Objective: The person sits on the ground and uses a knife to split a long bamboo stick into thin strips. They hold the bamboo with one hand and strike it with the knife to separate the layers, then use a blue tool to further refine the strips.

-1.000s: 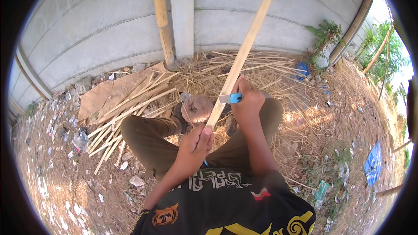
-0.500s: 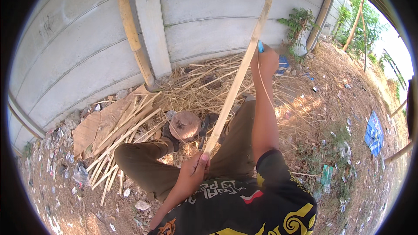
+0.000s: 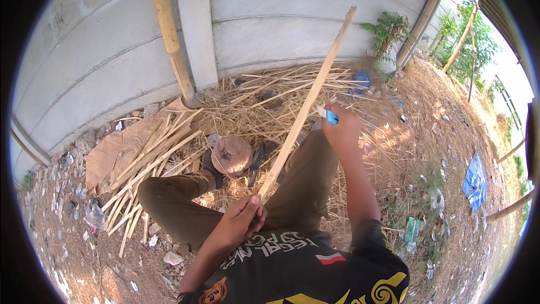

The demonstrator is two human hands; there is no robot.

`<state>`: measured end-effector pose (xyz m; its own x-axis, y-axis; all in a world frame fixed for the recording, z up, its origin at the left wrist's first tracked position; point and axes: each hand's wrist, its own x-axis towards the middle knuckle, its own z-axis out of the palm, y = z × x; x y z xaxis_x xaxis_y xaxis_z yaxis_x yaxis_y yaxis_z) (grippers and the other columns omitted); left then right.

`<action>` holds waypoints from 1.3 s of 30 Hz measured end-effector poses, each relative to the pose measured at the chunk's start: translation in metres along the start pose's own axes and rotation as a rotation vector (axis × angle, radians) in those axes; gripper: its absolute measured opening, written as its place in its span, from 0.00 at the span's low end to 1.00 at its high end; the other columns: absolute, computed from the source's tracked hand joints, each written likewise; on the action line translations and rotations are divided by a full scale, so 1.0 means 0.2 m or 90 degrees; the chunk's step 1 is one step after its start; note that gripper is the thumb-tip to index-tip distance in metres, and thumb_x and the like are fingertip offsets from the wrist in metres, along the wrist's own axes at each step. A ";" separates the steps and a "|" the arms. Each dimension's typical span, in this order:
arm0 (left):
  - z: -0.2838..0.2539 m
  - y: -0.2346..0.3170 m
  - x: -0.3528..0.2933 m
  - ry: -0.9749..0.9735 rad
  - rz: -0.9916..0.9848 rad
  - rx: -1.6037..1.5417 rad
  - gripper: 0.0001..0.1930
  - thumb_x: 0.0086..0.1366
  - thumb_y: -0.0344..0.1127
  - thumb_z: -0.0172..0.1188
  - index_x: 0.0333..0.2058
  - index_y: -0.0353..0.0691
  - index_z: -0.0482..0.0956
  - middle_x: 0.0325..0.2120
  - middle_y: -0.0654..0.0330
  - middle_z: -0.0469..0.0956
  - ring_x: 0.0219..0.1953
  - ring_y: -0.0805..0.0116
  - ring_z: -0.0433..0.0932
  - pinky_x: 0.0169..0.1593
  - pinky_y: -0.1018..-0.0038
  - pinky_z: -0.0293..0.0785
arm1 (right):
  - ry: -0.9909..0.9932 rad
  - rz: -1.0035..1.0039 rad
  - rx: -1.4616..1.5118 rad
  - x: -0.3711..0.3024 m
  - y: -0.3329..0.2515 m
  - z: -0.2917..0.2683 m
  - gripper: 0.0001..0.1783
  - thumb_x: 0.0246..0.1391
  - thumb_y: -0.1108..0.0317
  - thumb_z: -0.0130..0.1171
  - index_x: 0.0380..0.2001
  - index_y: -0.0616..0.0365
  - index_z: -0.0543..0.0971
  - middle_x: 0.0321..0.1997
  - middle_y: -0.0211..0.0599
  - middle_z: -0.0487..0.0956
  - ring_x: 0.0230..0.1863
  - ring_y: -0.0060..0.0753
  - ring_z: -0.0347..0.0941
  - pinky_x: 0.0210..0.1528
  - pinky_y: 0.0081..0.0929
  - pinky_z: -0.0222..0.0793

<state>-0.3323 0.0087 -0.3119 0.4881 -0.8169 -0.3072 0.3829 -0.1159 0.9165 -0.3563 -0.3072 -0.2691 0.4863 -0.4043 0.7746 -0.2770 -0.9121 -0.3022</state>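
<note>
My left hand (image 3: 243,218) is closed round the near end of a long, pale bamboo strip (image 3: 304,110). The strip slants up and away to the right, its far end in front of the wall. To the right of its middle, my right hand (image 3: 343,128) grips what looks like a small knife (image 3: 331,116) with a blue handle. A short, pale, blade-like end points from it toward the strip. Whether that end touches the strip I cannot tell. Between my legs, just beyond the left hand, stands a round wooden block (image 3: 232,155).
Split bamboo strips (image 3: 147,177) lie piled on a brown cardboard sheet (image 3: 115,155) at the left. Shavings and more strips (image 3: 275,87) cover the ground before the concrete wall (image 3: 270,17). A dark, blade-like tool (image 3: 256,163) sits beside the block. A blue plastic sheet (image 3: 475,180) lies far right.
My right hand has come down and nearer along the strip, turning so the pale end of the tool shows. A thin sliver hanging by that hand is no longer visible. The left hand keeps its grip.
</note>
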 end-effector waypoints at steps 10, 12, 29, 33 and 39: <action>-0.03 0.07 0.00 -0.001 -0.040 -0.103 0.21 0.75 0.54 0.42 0.27 0.45 0.64 0.16 0.72 0.56 0.16 0.83 0.53 0.18 0.82 0.48 | -0.060 -0.158 0.011 -0.40 -0.36 0.17 0.12 0.50 0.69 0.63 0.17 0.52 0.72 0.11 0.34 0.70 0.11 0.38 0.70 0.14 0.34 0.63; -0.04 0.03 0.00 0.023 -0.021 -0.084 0.22 0.75 0.55 0.42 0.27 0.46 0.64 0.16 0.72 0.57 0.16 0.84 0.53 0.18 0.82 0.48 | -0.084 -0.136 -0.003 -0.35 -0.36 0.17 0.09 0.47 0.68 0.63 0.19 0.51 0.74 0.12 0.33 0.71 0.13 0.39 0.71 0.16 0.35 0.65; 0.00 -0.07 -0.04 0.049 0.039 0.008 0.23 0.75 0.53 0.43 0.25 0.41 0.65 0.17 0.71 0.58 0.18 0.82 0.55 0.22 0.81 0.54 | 0.048 0.175 -0.204 0.56 0.17 0.21 0.07 0.46 0.67 0.57 0.21 0.56 0.81 0.22 0.47 0.80 0.26 0.50 0.80 0.31 0.44 0.74; 0.00 -0.07 -0.01 0.033 0.032 0.025 0.22 0.75 0.52 0.43 0.26 0.42 0.65 0.18 0.72 0.58 0.18 0.82 0.55 0.22 0.81 0.54 | 0.056 0.230 -0.228 0.66 0.30 0.22 0.08 0.46 0.68 0.56 0.23 0.59 0.83 0.25 0.50 0.81 0.30 0.55 0.81 0.35 0.45 0.77; -0.02 -0.16 -0.06 -0.021 0.017 0.078 0.21 0.75 0.51 0.43 0.26 0.42 0.66 0.18 0.71 0.60 0.19 0.82 0.58 0.23 0.81 0.57 | 0.026 0.451 -0.224 0.76 0.81 0.15 0.13 0.49 0.65 0.55 0.31 0.62 0.85 0.35 0.54 0.83 0.43 0.57 0.81 0.44 0.45 0.78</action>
<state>-0.3470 0.0252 -0.3390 0.4702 -0.8385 -0.2754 0.2709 -0.1599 0.9493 -0.3027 -0.5192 -0.2165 0.0672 -0.8715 0.4858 -0.7584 -0.3610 -0.5428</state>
